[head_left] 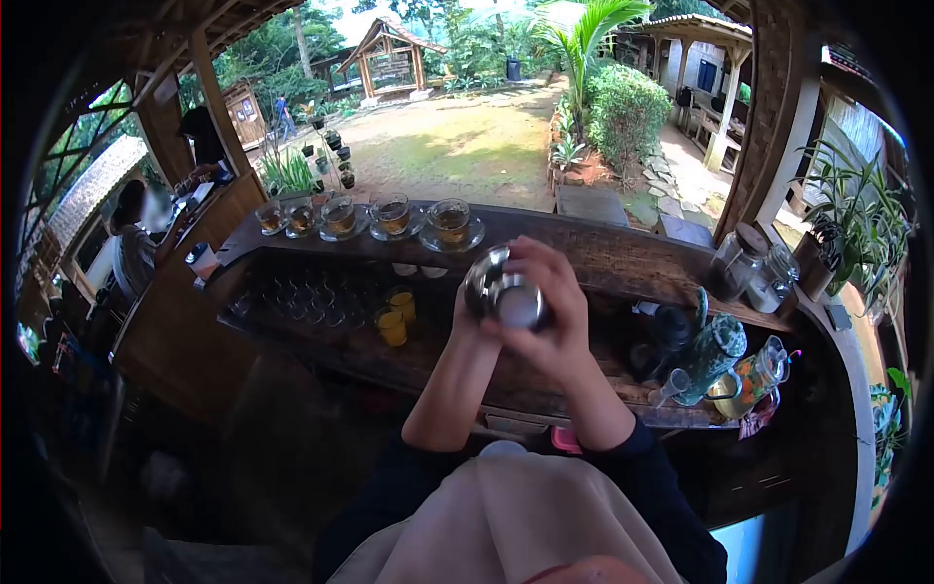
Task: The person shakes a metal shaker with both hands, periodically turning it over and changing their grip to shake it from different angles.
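1. Grasped a shiny metal vessel [504, 277] between left hand [468, 316] and right hand [562, 310], out in front of the body, near the middle of the view.
2. Curled the right fingers over the far side of the vessel and laid the right thumb along its near side.
3. Cupped the vessel from the left with the other palm; could not make out those fingers, mostly hidden behind the metal.
4. Held the vessel tilted, with its pale round end toward the camera, above a dark wooden counter [623, 268]; could not see inside it.
5. Faced a row of five clear glass cups [451, 226] of amber liquid on the raised ledge, beyond the hands and to the left.
6. Saw two yellow tumblers [392, 329] close together on the lower shelf, left of the left wrist, and near them a cluster of glasses [311, 297], too shadowed to count.
7. Saw to the right a green-and-white mottled flask [718, 343], a small clear glass [671, 387] just beside it and a clear pitcher [773, 358] farther right.
8. Noticed two glass jars [775, 277] side by side at the right end of the ledge, near a leafy potted plant [846, 209].
9. Looked out past the ledge onto a sunlit yard [448, 136], with a person [134, 232] off to the far left.
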### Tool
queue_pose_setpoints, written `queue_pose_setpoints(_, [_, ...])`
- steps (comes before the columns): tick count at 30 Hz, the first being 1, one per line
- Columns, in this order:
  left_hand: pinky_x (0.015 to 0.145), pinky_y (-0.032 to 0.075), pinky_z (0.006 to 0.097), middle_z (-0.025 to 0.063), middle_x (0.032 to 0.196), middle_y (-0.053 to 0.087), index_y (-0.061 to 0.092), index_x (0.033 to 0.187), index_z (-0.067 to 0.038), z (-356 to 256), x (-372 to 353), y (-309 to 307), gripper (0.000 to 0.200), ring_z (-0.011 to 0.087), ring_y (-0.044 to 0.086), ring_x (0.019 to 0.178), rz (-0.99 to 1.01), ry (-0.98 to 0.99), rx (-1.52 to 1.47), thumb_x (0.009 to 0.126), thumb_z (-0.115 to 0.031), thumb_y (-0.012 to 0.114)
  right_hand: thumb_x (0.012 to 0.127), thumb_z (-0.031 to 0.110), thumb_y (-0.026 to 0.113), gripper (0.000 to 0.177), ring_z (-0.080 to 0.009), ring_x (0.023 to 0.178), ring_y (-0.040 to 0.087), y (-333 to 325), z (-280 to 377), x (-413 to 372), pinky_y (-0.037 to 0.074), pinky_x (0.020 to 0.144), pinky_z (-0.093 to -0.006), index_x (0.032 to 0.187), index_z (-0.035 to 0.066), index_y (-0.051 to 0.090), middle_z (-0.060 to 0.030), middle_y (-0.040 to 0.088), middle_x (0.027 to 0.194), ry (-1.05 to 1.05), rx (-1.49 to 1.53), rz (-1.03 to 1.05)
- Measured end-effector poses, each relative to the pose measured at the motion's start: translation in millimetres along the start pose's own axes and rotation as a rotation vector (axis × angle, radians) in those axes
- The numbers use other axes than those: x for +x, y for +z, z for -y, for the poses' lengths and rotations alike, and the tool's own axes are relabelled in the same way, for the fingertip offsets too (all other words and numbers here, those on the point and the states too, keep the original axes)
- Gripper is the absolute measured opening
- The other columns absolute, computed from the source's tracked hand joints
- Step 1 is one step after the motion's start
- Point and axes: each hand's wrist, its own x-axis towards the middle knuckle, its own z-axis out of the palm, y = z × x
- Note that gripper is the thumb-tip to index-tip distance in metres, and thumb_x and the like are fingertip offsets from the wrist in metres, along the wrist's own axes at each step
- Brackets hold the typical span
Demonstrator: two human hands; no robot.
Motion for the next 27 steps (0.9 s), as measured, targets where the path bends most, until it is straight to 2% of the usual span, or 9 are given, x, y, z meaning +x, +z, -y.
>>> queue_pose_setpoints(4, [0.084, 0.051, 0.0404, 0.0165, 0.112, 0.057, 0.051, 0.115, 0.0, -39.1, -24.4, 6.4, 0.046, 0.0272, 0.059, 0.099, 0.149, 0.105, 0.052, 0.092, -0.039, 0.042, 0.068, 0.027, 0.071, 0.039, -0.0302, 0.106, 0.055, 31.8, 26.1, 15.1, 0.042, 0.089, -0.0472, 0.103, 0.01, 0.062, -0.0116, 0.058, 0.11, -0.213, -0.002, 0.098])
queue_pose_setpoints(6, [0.09, 0.048, 0.0443, 0.0229, 0.122, 0.05, 0.046, 0.124, -0.002, -63.8, -52.0, 50.5, 0.06, 0.0338, 0.055, 0.106, 0.24, -0.38, -0.132, 0.09, -0.05, 0.043, 0.08, 0.019, 0.059, 0.02, -0.0245, 0.109, 0.055, 47.5, 65.5, 10.1, 0.033, 0.098, -0.048, 0.099, 0.019, 0.064, 0.002, 0.06, 0.108, -0.578, -0.107, 0.116])
queue_pose_setpoints(9, [0.085, 0.049, 0.0521, 0.0195, 0.129, 0.043, 0.034, 0.133, -0.019, -57.7, -51.7, 58.7, 0.058, 0.0405, 0.047, 0.114, 0.91, 0.204, 0.166, 0.086, -0.05, 0.051, 0.081, 0.017, 0.058, 0.02, -0.0142, 0.107, 0.057, 79.7, 61.9, -3.2, 0.033, 0.099, -0.0484, 0.099, 0.023, 0.063, 0.009, 0.06, 0.11, -0.951, -0.048, 0.009])
queue_pose_setpoints(11, [0.079, 0.052, 0.0489, 0.0177, 0.12, 0.049, 0.042, 0.125, -0.017, -73.4, -80.9, 52.4, 0.049, 0.0359, 0.054, 0.103, 0.246, 0.033, 0.15, 0.087, -0.047, 0.051, 0.078, 0.021, 0.063, 0.022, -0.0177, 0.105, 0.057, 98.2, 45.7, 2.2, 0.036, 0.097, -0.0475, 0.1, 0.019, 0.063, 0.0024, 0.06, 0.109, -0.851, 0.121, -0.298])
queue_pose_setpoints(13, [0.078, 0.053, 0.0434, 0.0171, 0.113, 0.055, 0.047, 0.119, -0.007, -85.7, -59.4, 36.8, 0.045, 0.0302, 0.058, 0.099, 0.029, -0.264, -0.066, 0.092, -0.042, 0.043, 0.074, 0.026, 0.066, 0.03, -0.0238, 0.103, 0.057, 73.0, 25.7, 7.5, 0.039, 0.093, -0.0471, 0.101, 0.014, 0.063, -0.0072, 0.06, 0.107, -0.341, 0.028, 0.039])
queue_pose_setpoints(15, [0.082, 0.051, 0.042, 0.0146, 0.108, 0.058, 0.05, 0.116, -0.001, -77.7, -40.3, -13.9, 0.039, 0.0269, 0.059, 0.097, 0.065, 0.042, 0.027, 0.095, -0.03, 0.033, 0.072, 0.031, 0.067, 0.038, -0.0308, 0.102, 0.056, 88.9, 15.1, 15.0, 0.041, 0.089, -0.0489, 0.103, 0.011, 0.062, -0.0147, 0.058, 0.108, 0.303, 0.059, -0.092])
queue_pose_setpoints(21, [0.083, 0.052, 0.0453, 0.0199, 0.118, 0.051, 0.045, 0.124, -0.008, -86.9, -68.5, 55.8, 0.054, 0.0333, 0.054, 0.106, 0.229, -0.361, 0.035, 0.088, -0.047, 0.049, 0.083, 0.016, 0.054, 0.024, -0.022, 0.111, 0.054, 74.4, 79.3, -2.8, 0.03, 0.1, -0.0501, 0.105, 0.021, 0.062, 0.0073, 0.059, 0.112, -0.589, -0.137, 0.205])
queue_pose_setpoints(23, [0.08, 0.053, 0.0476, 0.023, 0.122, 0.048, 0.036, 0.132, -0.02, -62.3, -55.5, 68.7, 0.058, 0.0363, 0.055, 0.105, 0.893, 0.22, 0.178, 0.085, -0.05, 0.053, 0.083, 0.019, 0.055, 0.021, -0.0182, 0.109, 0.055, 73.6, 73.3, -7.7, 0.031, 0.098, -0.0525, 0.102, 0.024, 0.062, 0.009, 0.059, 0.11, -0.849, -0.149, 0.128])
queue_pose_setpoints(27, [0.081, 0.052, 0.0438, 0.0175, 0.116, 0.054, 0.047, 0.12, -0.012, -60.1, -40.1, 34.5, 0.047, 0.0299, 0.06, 0.095, -0.026, -0.223, 0.041, 0.089, -0.048, 0.047, 0.073, 0.023, 0.068, 0.026, -0.0273, 0.105, 0.056, 37.7, 26.5, -0.3, 0.039, 0.092, -0.0477, 0.098, 0.015, 0.064, -0.011, 0.058, 0.111, -0.354, 0.002, 0.078])
